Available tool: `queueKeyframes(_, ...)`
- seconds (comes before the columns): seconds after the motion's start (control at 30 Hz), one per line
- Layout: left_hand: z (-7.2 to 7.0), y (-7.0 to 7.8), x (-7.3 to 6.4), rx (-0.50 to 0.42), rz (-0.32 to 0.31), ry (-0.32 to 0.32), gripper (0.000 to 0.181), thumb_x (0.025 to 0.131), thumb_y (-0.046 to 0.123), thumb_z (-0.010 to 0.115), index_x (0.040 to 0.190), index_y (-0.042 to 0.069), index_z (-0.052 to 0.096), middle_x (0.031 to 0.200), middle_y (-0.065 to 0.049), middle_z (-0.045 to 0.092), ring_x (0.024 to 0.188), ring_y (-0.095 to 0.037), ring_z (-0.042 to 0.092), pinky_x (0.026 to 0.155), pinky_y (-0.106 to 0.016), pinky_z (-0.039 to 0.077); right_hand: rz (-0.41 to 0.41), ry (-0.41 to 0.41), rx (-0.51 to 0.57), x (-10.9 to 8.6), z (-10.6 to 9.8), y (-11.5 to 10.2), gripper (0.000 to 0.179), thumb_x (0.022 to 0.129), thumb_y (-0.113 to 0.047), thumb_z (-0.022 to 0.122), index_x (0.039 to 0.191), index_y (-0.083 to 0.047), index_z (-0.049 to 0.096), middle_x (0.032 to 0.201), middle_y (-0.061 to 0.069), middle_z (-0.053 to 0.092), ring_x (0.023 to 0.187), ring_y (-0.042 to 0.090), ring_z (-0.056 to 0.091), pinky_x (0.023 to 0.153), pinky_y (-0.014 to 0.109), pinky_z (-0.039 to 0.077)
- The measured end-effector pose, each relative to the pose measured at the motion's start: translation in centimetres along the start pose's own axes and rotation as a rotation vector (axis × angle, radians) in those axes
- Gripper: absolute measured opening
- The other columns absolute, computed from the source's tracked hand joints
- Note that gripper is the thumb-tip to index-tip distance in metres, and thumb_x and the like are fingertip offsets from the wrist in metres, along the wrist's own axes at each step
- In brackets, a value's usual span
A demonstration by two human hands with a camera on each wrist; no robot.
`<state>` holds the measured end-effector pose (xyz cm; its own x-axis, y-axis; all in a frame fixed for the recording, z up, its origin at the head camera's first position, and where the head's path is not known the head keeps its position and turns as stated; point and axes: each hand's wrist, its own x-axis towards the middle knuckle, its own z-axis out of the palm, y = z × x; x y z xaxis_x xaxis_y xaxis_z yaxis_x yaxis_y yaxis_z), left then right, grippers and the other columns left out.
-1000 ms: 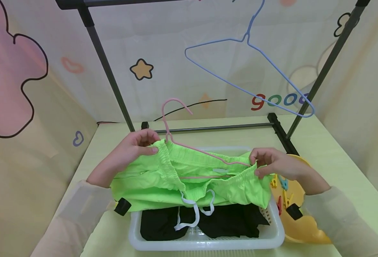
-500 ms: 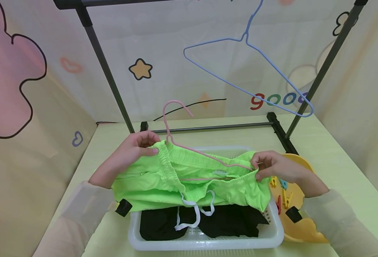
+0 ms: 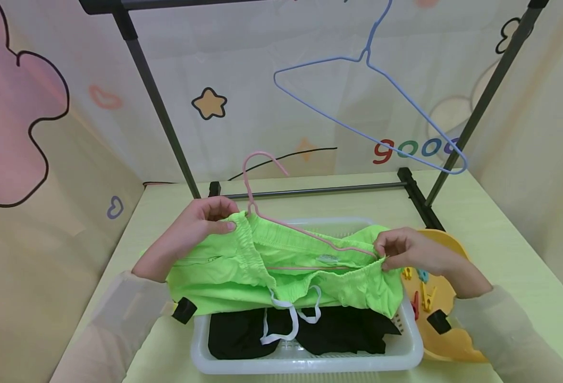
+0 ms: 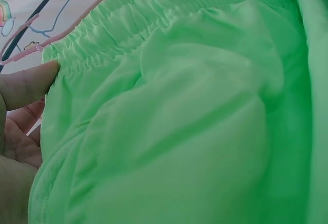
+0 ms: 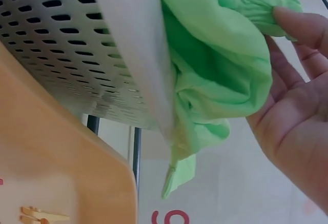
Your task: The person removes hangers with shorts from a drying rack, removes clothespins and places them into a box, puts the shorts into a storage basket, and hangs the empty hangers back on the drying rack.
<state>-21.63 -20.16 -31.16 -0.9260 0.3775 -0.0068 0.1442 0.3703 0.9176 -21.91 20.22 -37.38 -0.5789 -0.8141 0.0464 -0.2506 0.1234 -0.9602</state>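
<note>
Bright green shorts [image 3: 224,276] with a white drawstring are stretched between both hands above a white basket. My left hand [image 3: 200,221] pinches the waistband's left end between thumb and fingers; the left wrist view shows that thumb [image 4: 31,83] on the gathered edge. At the waistband's right end my right hand [image 3: 412,252] pinches the fabric, its thumb [image 5: 302,26] on the elastic in the right wrist view. A pink wire hanger [image 3: 305,230] lies inside the waist opening. Its hook stands up near the left hand, and its right end reaches the right fingertips. Its left end is hidden.
Black cloth [image 3: 343,330] lies in the white basket [image 3: 310,366]. Right of it, a yellow tray [image 3: 448,340] holds several clothes pegs [image 3: 426,298]. A blue hanger [image 3: 329,117] hangs from above, within the dark rack frame [image 3: 159,106] behind the basket.
The right hand has dropped slightly with its end of the waistband, and the pink hanger has sunk a little lower into the shorts. The left hand keeps its pinch, nearly still.
</note>
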Motion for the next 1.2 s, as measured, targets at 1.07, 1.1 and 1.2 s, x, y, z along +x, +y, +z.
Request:
queueKeyframes(1.07, -0.50, -0.06, -0.21, -0.069, 0.002, 0.016, 0.019, 0.082, 0.001, 0.056, 0.101, 0.000, 0.053, 0.086, 0.009, 0.056, 0.082, -0.009, 0.052, 0.075, -0.022, 0.045, 0.000, 0.000, 0.057, -0.58, 0.03, 0.02, 0.010, 0.086, 0.005, 0.047, 0.093, 0.013, 0.048, 0.100, 0.001, 0.063, 0.094, 0.014, 0.060, 0.080, 0.024, 0.049)
queueKeyframes(1.1, -0.46, -0.02, -0.18, -0.071, 0.003, 0.015, 0.019, 0.082, 0.001, 0.056, 0.100, 0.001, 0.053, 0.086, 0.010, 0.056, 0.082, -0.008, 0.052, 0.075, -0.022, 0.045, 0.002, 0.007, 0.051, -0.57, 0.02, 0.01, 0.010, 0.086, 0.005, 0.047, 0.094, 0.012, 0.048, 0.100, 0.001, 0.063, 0.094, 0.014, 0.060, 0.079, 0.024, 0.049)
queueKeyframes(1.2, -0.32, -0.02, -0.10, -0.068, 0.016, 0.013, 0.019, 0.082, 0.001, 0.055, 0.101, -0.001, 0.052, 0.087, 0.009, 0.055, 0.083, -0.008, 0.052, 0.075, -0.022, 0.045, 0.009, 0.034, 0.028, -0.56, -0.03, -0.12, 0.011, 0.087, 0.005, 0.047, 0.095, 0.011, 0.047, 0.099, 0.002, 0.062, 0.092, 0.015, 0.060, 0.075, 0.025, 0.050)
